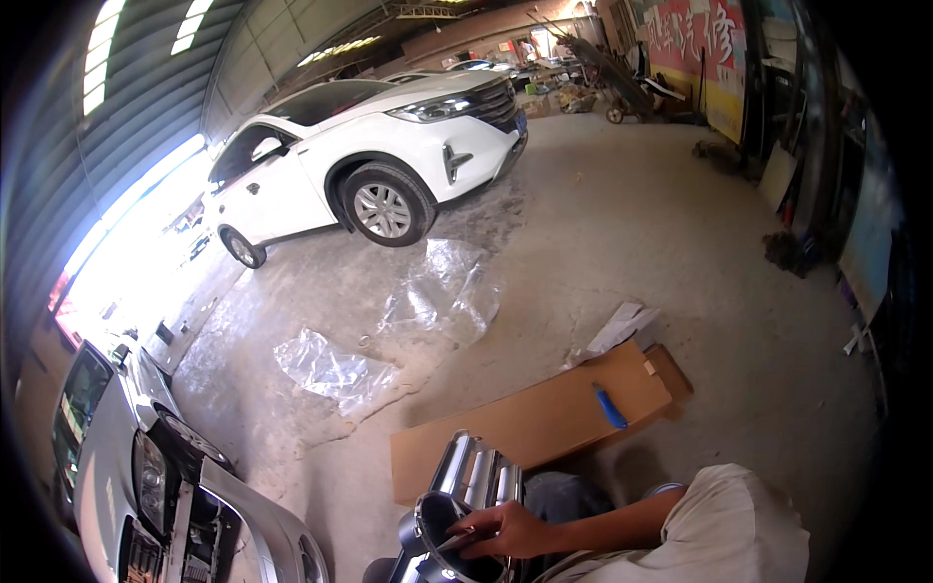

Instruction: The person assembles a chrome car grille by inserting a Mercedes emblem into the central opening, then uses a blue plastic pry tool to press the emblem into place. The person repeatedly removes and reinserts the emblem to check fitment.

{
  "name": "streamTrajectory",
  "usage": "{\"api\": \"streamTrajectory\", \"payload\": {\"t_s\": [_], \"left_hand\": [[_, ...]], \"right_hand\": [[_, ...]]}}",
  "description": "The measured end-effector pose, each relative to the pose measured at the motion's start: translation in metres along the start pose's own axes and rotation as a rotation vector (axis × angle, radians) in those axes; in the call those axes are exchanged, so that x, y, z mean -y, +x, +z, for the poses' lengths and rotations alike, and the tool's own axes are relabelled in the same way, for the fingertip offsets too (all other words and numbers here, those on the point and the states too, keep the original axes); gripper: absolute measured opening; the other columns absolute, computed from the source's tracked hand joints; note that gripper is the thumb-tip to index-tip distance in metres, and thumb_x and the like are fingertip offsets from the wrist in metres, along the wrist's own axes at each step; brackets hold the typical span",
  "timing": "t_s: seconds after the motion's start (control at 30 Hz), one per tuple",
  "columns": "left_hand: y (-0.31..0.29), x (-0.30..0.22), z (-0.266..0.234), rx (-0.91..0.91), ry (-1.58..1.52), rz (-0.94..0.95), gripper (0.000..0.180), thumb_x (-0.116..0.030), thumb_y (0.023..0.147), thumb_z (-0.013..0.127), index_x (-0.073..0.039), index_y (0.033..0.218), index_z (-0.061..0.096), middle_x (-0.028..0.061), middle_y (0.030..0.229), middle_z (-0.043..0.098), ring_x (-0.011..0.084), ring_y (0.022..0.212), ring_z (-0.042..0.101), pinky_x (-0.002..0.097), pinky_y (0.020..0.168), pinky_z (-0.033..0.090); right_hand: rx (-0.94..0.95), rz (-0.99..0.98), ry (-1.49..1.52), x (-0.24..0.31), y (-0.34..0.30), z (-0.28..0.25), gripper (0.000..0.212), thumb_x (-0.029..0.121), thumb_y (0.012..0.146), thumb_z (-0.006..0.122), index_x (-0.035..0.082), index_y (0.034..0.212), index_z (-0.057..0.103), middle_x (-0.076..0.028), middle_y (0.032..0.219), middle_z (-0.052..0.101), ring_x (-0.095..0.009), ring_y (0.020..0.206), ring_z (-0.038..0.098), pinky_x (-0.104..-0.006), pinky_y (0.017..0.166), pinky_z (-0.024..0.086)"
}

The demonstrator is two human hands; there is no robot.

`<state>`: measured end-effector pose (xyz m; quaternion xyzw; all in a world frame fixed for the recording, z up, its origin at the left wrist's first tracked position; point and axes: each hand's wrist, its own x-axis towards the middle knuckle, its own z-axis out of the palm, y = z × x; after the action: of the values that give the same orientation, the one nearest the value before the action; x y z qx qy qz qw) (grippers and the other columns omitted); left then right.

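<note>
My right hand (515,531) reaches in from the right at the bottom of the view. Its fingers are pinched together inside the dark round opening of a black part with chrome bars (478,478), which looks like a car's front grille. What the fingertips hold, if anything, is too small to make out. The part rests near my dark-trousered legs (566,498). My left hand does not show. Just beyond lies a long flat cardboard box (525,413), with a blue-handled tool (610,405), perhaps a utility knife, on top of it.
A silver car (117,466) with its front opened up stands close on the left. Farther off is a white car (360,155). Crumpled clear plastic sheets (442,296) and white paper (622,326) lie on the concrete floor. Panels and parts (777,177) lean along the right wall.
</note>
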<state>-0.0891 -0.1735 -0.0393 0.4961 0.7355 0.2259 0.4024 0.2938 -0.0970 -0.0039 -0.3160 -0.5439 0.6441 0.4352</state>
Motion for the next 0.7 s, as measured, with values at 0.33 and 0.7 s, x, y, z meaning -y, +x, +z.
{"api": "streamTrajectory", "payload": {"t_s": [0.33,0.7], "left_hand": [[-0.016,0.030,-0.016,0.133,-0.151,-0.123,0.038,-0.029,0.108,0.052,0.007,0.114,0.065,0.0117,0.099,0.071,0.0182,0.087,0.063,0.0344,0.077,0.052],[-0.056,-0.011,-0.107,-0.219,-0.150,0.165,0.043,-0.036,0.107,0.054,0.004,0.112,0.067,0.0141,0.091,0.071,0.0262,0.089,0.066,0.0360,0.072,0.053]], "right_hand": [[-0.019,-0.040,0.136,-0.008,-0.003,-0.007,0.044,0.003,0.086,0.081,0.005,0.129,0.070,-0.011,0.115,0.076,-0.014,0.100,0.072,-0.0312,0.094,0.057],[-0.157,-0.089,0.246,0.009,0.001,-0.025,0.047,-0.001,0.085,0.080,0.003,0.130,0.068,-0.008,0.107,0.077,-0.010,0.096,0.068,-0.0268,0.088,0.054]]}}
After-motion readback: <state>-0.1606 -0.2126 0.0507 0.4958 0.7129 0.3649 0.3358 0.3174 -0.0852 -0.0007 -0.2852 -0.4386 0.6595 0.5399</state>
